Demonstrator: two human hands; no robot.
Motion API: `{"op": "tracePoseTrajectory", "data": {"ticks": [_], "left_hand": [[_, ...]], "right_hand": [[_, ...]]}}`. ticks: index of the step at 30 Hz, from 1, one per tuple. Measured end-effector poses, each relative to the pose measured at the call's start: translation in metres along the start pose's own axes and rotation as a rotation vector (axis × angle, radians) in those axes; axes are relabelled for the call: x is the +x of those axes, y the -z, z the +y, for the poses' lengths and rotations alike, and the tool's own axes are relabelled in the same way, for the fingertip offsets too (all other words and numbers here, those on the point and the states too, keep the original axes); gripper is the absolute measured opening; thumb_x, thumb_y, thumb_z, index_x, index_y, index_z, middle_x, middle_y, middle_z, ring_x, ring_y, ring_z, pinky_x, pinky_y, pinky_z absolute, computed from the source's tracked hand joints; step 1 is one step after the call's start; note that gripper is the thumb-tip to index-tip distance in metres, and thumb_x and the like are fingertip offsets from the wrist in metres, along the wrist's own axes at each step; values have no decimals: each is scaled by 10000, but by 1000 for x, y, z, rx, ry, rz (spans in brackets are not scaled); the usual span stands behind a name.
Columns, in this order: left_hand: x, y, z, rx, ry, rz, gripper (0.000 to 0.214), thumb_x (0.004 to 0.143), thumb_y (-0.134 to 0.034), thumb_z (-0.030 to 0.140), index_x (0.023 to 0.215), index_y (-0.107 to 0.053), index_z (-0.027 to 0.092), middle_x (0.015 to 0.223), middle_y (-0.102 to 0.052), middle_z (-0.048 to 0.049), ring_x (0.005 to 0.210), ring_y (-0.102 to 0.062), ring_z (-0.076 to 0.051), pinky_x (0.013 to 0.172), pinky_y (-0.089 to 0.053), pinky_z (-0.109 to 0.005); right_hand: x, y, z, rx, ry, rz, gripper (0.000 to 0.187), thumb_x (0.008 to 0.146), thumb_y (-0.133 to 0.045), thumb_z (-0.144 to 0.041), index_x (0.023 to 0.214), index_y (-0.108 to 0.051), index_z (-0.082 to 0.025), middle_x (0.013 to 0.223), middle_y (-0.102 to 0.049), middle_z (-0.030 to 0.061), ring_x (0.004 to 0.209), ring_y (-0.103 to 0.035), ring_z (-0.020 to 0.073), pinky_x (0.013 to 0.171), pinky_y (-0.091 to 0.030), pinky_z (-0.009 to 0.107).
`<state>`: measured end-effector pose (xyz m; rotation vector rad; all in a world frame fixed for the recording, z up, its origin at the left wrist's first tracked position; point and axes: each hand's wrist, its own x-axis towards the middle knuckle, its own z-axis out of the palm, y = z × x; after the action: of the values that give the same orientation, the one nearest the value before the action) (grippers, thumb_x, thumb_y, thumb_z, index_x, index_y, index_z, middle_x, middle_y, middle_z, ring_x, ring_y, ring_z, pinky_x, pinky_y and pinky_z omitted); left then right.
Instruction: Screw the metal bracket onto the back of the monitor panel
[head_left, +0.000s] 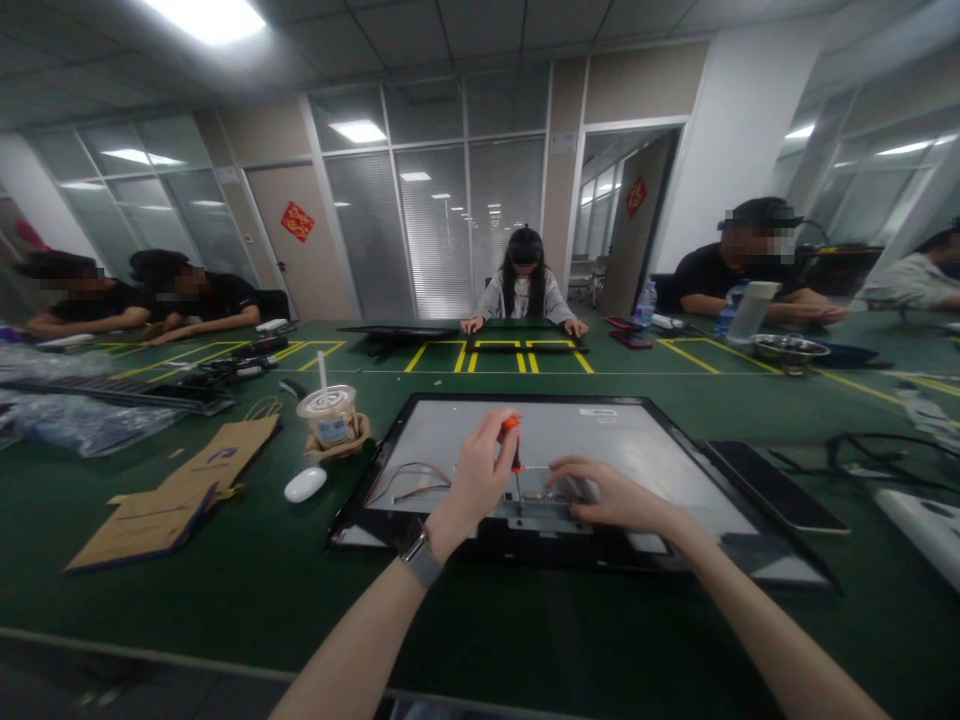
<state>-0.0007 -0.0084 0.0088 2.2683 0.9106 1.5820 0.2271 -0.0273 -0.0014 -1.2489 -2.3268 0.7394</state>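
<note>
My left hand (484, 465) is closed around the orange handle of a screwdriver (516, 462), which stands upright. Its thin shaft points down at a metal bracket with a circuit board (540, 512) on a flat display panel (435, 425). The panel lies on the table with its grey back facing up and a black frame around it. My right hand (611, 495) rests over the right part of the board, fingers spread and bent, fingertips at its edge. Thin cables (409, 485) run across the panel left of the board. The screwdriver's tip is too small to make out.
Left of the panel are a drink cup (330, 415) with a straw, a white oval case (305, 485) and a paper bag (180, 490). A black slab (776, 485) and a white power strip (922, 530) lie to the right. Several people sit across the green table (262, 590).
</note>
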Motion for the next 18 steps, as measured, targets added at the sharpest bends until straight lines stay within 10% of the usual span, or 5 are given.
{"op": "tracePoseTrajectory", "data": {"ticks": [18], "left_hand": [[4,0,-1,-176,82,69,153,906,-613,287,1015,-675,199,942,-607,-37,844,-586,-159,793,-488,-285]], "right_hand": [[3,-5,8,-39,61,73,288,828,-544,-207,1060,-714,-213,1227,-682,106,1127,-640,278,1028,-458,439]]}}
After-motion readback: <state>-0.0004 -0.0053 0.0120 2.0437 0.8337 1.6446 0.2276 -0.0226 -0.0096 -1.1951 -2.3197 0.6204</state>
